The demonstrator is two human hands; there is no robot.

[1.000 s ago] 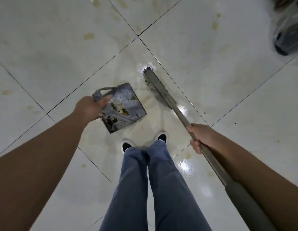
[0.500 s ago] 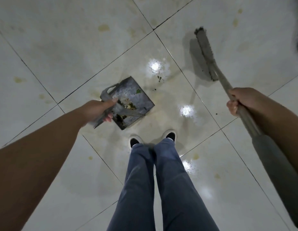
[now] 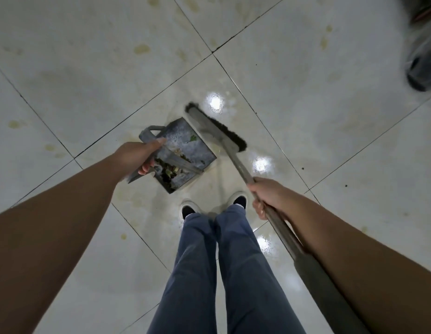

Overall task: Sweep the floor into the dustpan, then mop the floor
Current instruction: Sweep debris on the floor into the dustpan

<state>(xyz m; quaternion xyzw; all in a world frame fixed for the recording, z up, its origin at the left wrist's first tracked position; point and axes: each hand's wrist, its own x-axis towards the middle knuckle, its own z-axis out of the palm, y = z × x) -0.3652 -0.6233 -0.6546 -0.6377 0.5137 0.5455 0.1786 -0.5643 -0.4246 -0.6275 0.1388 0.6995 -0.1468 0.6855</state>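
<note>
— Both grips are full, then?

— Yes. The left hand point(image 3: 135, 156) is curled round the handle of the metal dustpan point(image 3: 185, 153), thumb laid along its top. The right hand point(image 3: 267, 197) is wrapped round the shaft of the push broom point(image 3: 215, 127), partway down its length.

— Where does the pan sit?

— Just ahead of the person's shoes point(image 3: 214, 204), on the glossy tiled floor point(image 3: 89, 68). Leaf scraps and dirt are heaped in the nearer corner. Whether the pan's lip rests flat on the tile cannot be told.

— And the broom against it?

— That is the relation that matters. The broom head lies right along the pan's far-right edge, its long axis running with that edge — bristles on the outer side, facing away from the pan. The shaft slants back to the right hand, so the right hand is nearer the broom head's line, and the left hand steadies the pan from the opposite side.

— So the coming stroke?

— Probably a short pull toward the left hand, across the lip. A few dark specks lie well off to the right, not yet gathered; mopping looks a way off.
</note>
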